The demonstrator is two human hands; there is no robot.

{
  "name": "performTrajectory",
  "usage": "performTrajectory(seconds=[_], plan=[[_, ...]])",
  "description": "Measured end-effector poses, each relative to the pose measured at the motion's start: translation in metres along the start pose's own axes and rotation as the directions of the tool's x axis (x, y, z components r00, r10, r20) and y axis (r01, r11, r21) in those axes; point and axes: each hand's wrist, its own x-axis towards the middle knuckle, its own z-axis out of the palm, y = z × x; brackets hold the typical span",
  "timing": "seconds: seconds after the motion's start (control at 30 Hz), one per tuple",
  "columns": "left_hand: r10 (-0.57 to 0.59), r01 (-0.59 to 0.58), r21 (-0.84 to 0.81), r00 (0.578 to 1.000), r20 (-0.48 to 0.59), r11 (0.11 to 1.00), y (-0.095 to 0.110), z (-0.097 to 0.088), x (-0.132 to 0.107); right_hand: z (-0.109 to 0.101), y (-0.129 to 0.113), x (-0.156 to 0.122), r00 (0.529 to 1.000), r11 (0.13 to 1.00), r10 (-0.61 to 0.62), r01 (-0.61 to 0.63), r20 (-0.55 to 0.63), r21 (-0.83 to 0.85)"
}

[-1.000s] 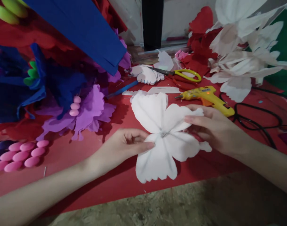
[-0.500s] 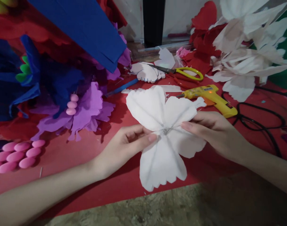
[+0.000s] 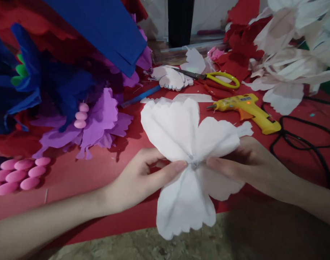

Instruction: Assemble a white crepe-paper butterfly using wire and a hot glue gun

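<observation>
A white butterfly-shaped cutout (image 3: 186,202) with scalloped wing edges is held up over the front edge of the red table. Grey creases or lines run through its wings to a small greyish, shiny spot at the centre. My left hand (image 3: 154,171) pinches it just left of the centre, thumb on top and fingers behind. On the other side my right hand (image 3: 243,166) grips it, the thumb pressed near the centre and the fingers hidden underneath. Beyond the cutout lies a yellow glue gun (image 3: 248,110) with an orange light showing.
Yellow-handled scissors (image 3: 221,79) lie behind, by white cutouts (image 3: 171,77). Purple butterfly cutouts (image 3: 99,115), blue pieces (image 3: 105,32) and pink oval pieces (image 3: 15,176) fill the left. White cutouts (image 3: 284,94) stand at right, above a black cord (image 3: 303,142). The red table (image 3: 113,224) ends in front.
The white cutout has come nearer and lower in view, tilting slightly. My right thumb has slid inward to its centre. The whole view has shifted slightly.
</observation>
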Motion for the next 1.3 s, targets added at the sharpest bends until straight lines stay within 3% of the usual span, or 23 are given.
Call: performTrajectory(seconds=[0.13,0.4,0.6,1.03,1.3], plan=[[-0.055,0.055,0.014,0.998,-0.008,0.998,-0.0001,0.0007,0.0004,0.0032,-0.0024,-0.0023,0.999,0.999,0.035,-0.035,-0.007,-0.010],[-0.168,0.181,-0.274,0.983,0.069,0.945,0.0004,0.0035,0.0020,0.0041,-0.0013,-0.0076,0.969,0.948,0.235,-0.245,0.072,0.203],[-0.134,0.156,-0.317,0.987,0.091,0.935,0.0003,0.0018,0.0038,0.0059,-0.0018,-0.0096,0.958,0.913,0.282,-0.284,0.048,0.293],[-0.105,0.125,-0.244,0.990,0.094,0.962,0.0006,-0.0003,0.0039,0.0062,0.0000,-0.0092,0.978,0.970,0.210,-0.209,0.007,0.126],[-0.118,0.132,-0.212,0.990,0.080,0.968,-0.0024,0.0015,0.0041,0.0073,-0.0012,-0.0067,0.963,0.965,0.261,-0.260,-0.072,0.014]])
